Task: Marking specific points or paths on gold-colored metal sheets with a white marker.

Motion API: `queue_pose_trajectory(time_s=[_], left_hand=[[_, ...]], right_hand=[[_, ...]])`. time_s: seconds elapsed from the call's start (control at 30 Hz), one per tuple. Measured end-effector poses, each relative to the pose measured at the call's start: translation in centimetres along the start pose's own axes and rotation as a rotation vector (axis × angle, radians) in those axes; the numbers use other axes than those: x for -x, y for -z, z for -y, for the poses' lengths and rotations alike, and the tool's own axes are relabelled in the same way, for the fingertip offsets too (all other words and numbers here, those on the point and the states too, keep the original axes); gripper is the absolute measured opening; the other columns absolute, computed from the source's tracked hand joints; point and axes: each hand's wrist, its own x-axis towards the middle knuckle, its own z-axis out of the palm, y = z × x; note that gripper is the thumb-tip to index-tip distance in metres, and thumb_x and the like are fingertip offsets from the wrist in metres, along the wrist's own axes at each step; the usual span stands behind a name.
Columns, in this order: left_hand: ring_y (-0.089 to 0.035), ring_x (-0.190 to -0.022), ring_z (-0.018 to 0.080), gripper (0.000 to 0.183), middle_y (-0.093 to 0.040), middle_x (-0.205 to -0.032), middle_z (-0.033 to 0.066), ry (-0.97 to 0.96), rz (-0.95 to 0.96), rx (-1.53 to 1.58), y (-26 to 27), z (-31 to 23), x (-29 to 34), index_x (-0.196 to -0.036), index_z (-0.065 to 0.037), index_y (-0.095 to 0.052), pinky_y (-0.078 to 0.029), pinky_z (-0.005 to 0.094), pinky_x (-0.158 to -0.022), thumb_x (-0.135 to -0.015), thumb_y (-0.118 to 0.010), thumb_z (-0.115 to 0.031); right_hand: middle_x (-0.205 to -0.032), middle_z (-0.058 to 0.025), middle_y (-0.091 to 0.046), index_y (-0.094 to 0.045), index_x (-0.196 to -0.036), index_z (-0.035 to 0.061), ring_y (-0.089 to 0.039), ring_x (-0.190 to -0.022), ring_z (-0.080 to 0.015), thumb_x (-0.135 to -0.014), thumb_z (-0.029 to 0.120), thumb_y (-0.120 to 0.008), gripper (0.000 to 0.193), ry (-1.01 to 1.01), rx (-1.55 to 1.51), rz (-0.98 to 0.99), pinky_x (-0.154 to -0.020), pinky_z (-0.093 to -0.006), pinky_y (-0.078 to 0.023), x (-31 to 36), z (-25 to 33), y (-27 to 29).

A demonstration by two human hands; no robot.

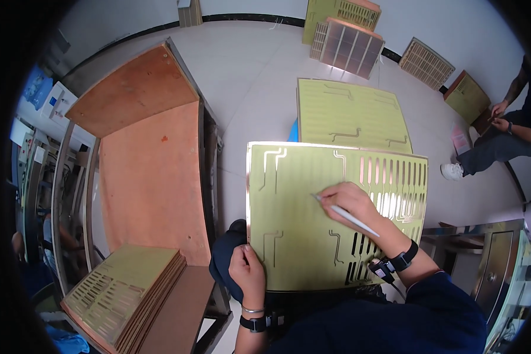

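A large green-yellow etched panel [301, 224] with bare copper edges, slots and bent line patterns lies before me, over my lap. Above its middle, my right hand [349, 200] pinches a slim white pen-shaped tool [355, 221]. The tool's thin tip points up and left, at or just over the panel's surface; contact is hard to tell. At the panel's lower left edge, my left hand [248, 271] is closed with its thumb against the curled fingers. Whatever lies inside those fingers is hidden. Dark bands circle both my wrists.
Behind my panel lies another green panel [354, 112]. On the left, a wooden-faced metal-framed stand [153, 177] carries a stack of similar panels [124, 283]. More panels [348, 47] lean against the far wall. Another person [507, 138] sits at the right, near a metal cabinet [492, 265].
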Motion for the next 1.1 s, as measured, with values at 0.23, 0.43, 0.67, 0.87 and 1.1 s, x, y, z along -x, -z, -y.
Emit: queue_pose_trajectory(time_s=[0.23, 0.43, 0.67, 0.87, 1.1], left_hand=[[-0.042, -0.055, 0.0113, 0.022, -0.048, -0.061, 0.0092, -0.01, -0.004, -0.015, -0.1, 0.2, 0.1, -0.081, 0.004, -0.056, -0.036, 0.0275, -0.051, -0.094, -0.051, -0.013], [-0.042, -0.055, 0.0108, 0.023, -0.048, -0.06, 0.0091, 0.021, 0.012, 0.01, 0.1, 0.3, 0.1, -0.08, 0.004, -0.055, -0.035, 0.0273, -0.051, -0.095, -0.05, -0.013], [-0.042, -0.055, 0.0116, 0.024, -0.049, -0.06, 0.0102, -0.021, -0.017, 0.011, 0.2, 0.2, 0.1, -0.079, 0.004, -0.055, -0.036, 0.0278, -0.051, -0.095, -0.05, -0.013], [-0.053, -0.055, 0.0267, 0.017, -0.056, -0.066, 0.0155, 0.026, 0.018, -0.012, 0.4, 0.0, 0.0, -0.08, 0.001, -0.058, -0.042, 0.0334, -0.053, -0.092, -0.053, -0.01], [-0.057, -0.059, 0.029, 0.016, -0.058, -0.069, 0.0168, -0.034, 0.021, -0.047, 0.0, -0.4, -0.1, -0.081, 0.0, -0.059, -0.044, 0.0343, -0.055, -0.091, -0.053, -0.01]], right_hand=[[-0.1, -0.0087, -0.067, -0.065, -0.097, 0.0064, -0.064, -0.094, -0.025, -0.077, 0.01, -0.069, 0.021, -0.061, 0.001, -0.119, -0.084, -0.039, -0.052, -0.6, -0.2, -1.4], [-0.12, -0.014, -0.059, -0.057, -0.12, 0.0134, -0.055, -0.113, -0.0285, -0.083, 0.008, -0.058, 0.038, -0.319, 0.347, 0.378, -0.091, -0.0362, -0.048, -2.2, -1.5, -1.4], [-0.123, -0.0211, -0.056, -0.051, -0.127, 0.0083, -0.055, -0.112, -0.0365, -0.092, 0.004, -0.046, 0.035, -0.828, 0.343, -0.36, -0.096, -0.0401, -0.043, 1.3, -8.1, 9.5], [-0.104, -0.0204, -0.063, -0.055, -0.12, -0.0019, -0.061, -0.096, -0.0331, -0.097, 0.021, -0.046, 0.034, -0.468, 0.152, -0.458, -0.087, -0.0377, -0.046, -0.1, -3.8, 6.4], [-0.083, -0.008, -0.065, -0.069, -0.091, 0.0048, -0.058, -0.071, -0.0253, -0.084, 0.011, -0.059, 0.014, 0.048, 0.093, -0.247, -0.07, -0.0387, -0.047, -2.5, -0.7, -1.9]])
